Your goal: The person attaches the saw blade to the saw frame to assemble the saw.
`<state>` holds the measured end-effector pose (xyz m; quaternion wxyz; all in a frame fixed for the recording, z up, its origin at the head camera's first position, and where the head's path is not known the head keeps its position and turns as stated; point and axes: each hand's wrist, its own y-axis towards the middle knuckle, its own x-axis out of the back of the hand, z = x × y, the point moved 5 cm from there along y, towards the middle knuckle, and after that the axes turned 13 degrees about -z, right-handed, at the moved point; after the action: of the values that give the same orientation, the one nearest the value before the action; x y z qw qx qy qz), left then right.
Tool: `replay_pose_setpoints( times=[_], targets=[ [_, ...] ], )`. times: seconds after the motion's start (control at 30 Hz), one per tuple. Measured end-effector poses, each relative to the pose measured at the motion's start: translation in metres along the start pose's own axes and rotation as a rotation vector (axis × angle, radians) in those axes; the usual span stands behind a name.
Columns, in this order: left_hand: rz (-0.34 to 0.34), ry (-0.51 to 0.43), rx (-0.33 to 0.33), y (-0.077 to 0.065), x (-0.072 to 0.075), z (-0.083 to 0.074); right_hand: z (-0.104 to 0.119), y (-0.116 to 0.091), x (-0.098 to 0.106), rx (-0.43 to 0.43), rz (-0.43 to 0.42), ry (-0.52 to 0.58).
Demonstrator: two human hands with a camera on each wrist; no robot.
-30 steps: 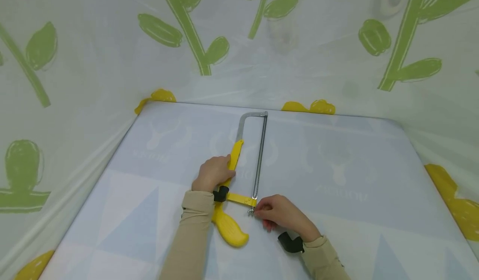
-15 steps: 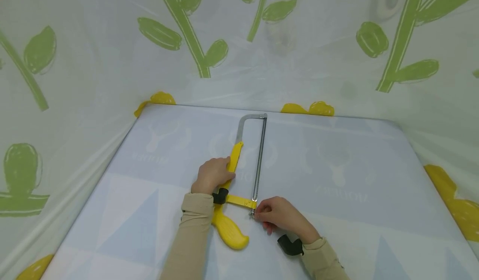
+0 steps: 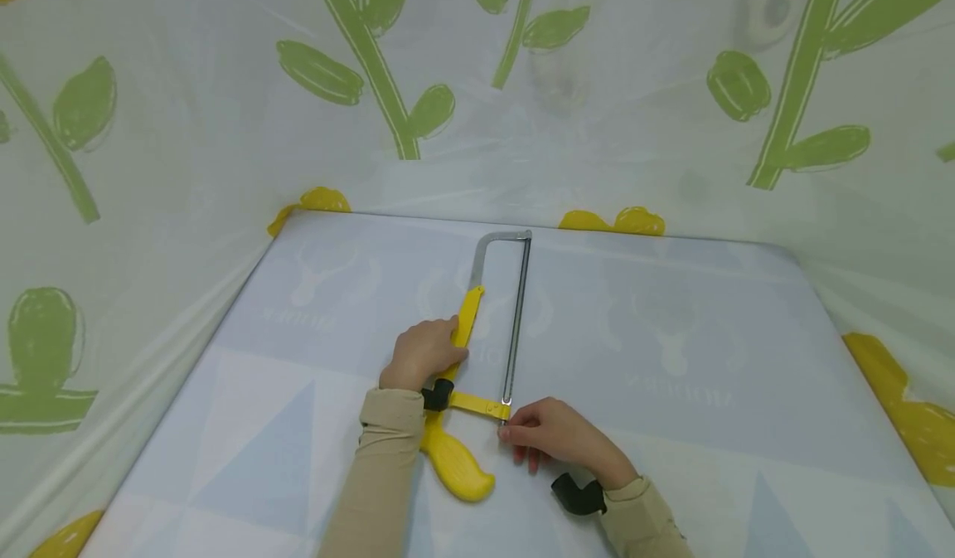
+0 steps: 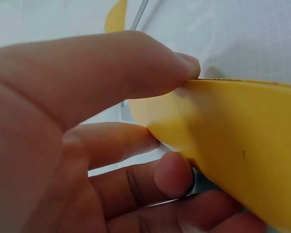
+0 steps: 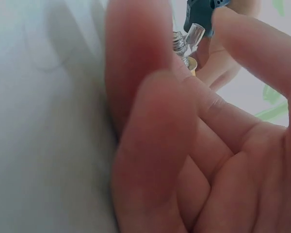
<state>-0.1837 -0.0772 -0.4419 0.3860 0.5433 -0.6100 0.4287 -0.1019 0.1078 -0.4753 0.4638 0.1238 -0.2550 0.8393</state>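
Observation:
A hacksaw lies on the table, with a yellow handle [image 3: 458,468], a yellow and silver frame [image 3: 477,259] and a straight blade [image 3: 517,317] along its right side. My left hand [image 3: 424,351] grips the frame's yellow bar [image 4: 242,131], thumb on one side and fingers curled under the other. At the blade's near end, my right hand [image 3: 563,438] has its thumb and forefinger at the metal wing nut [image 5: 195,34]. The head view hides the nut behind those fingertips; the right wrist view shows it between thumb and forefinger, the contact partly covered by other fingers.
A pale patterned cloth covers the table [image 3: 671,309]. White sheeting [image 3: 634,127] with green leaf prints hangs behind and beside it. A black wrist mount [image 3: 578,493] sits on the right wrist, another black mount [image 3: 438,395] on the left.
My right fingertips have shifted slightly left, over the wing nut, which showed beside them earlier. The left hand keeps its grip, and the hacksaw stays in place on the table.

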Motion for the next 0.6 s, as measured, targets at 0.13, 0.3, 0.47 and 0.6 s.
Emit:
replay_pose_setpoints(
  times=[0.13,0.3,0.47,0.6],
  targets=[
    [-0.006,-0.003,-0.012,-0.0004,-0.0004,-0.0012,-0.0001,-0.0004,-0.0004,-0.009,-0.013,-0.001],
    [-0.006,-0.013,-0.014,-0.0003,-0.0010,-0.0001,0.0004,0.0006,-0.0017,-0.014,-0.029,0.012],
    [0.003,-0.008,-0.007,0.0004,0.0000,0.0015,0.0042,0.0014,-0.0038,-0.035,-0.086,-0.071],
    [0.009,-0.019,-0.006,0.0005,-0.0009,0.0010,0.0063,-0.0006,-0.0038,-0.052,-0.104,-0.110]
  ],
)
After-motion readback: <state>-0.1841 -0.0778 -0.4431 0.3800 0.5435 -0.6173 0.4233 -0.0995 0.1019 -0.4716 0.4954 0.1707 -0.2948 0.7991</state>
